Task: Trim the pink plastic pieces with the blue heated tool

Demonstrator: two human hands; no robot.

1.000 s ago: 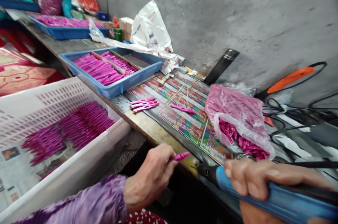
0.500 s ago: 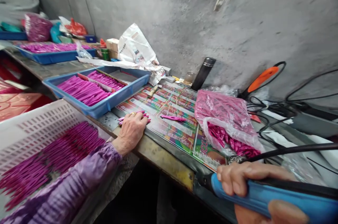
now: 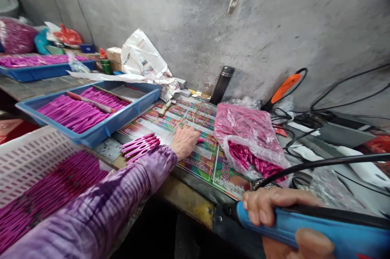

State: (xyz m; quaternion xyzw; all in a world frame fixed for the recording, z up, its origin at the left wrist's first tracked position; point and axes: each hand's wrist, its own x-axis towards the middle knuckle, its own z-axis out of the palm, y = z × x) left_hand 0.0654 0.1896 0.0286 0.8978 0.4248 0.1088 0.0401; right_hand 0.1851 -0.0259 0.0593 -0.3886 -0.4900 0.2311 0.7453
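My left hand [image 3: 185,142], in a purple sleeve, lies palm-down on the printed mat. Its fingers curl over a slim pink piece [image 3: 200,140], whose end shows past the fingertips. Left of the wrist, a bunch of slim pink pieces [image 3: 140,146] with dark ends rests at the mat's edge. In my right hand [image 3: 283,206] is a blue electric screwdriver [image 3: 323,226], its black nose [image 3: 230,210] pointing left over the table's front edge. Beyond it sits a plastic bag [image 3: 246,129], open towards me, with glossy pink parts [image 3: 252,159] inside.
A divided blue tray [image 3: 91,139] of pink pieces stands left, above a white slotted basket [image 3: 33,157]. A small wooden-handled tool [image 3: 165,109] lies on the mat. A black flask [image 3: 223,84] and an orange-handled tool [image 3: 285,88] stand by the wall. Black cables [image 3: 304,165] run right.
My left hand has left the bunch of pink pieces and moved right, onto the single piece on the mat. The view has swung right. My right hand keeps its hold on the screwdriver.
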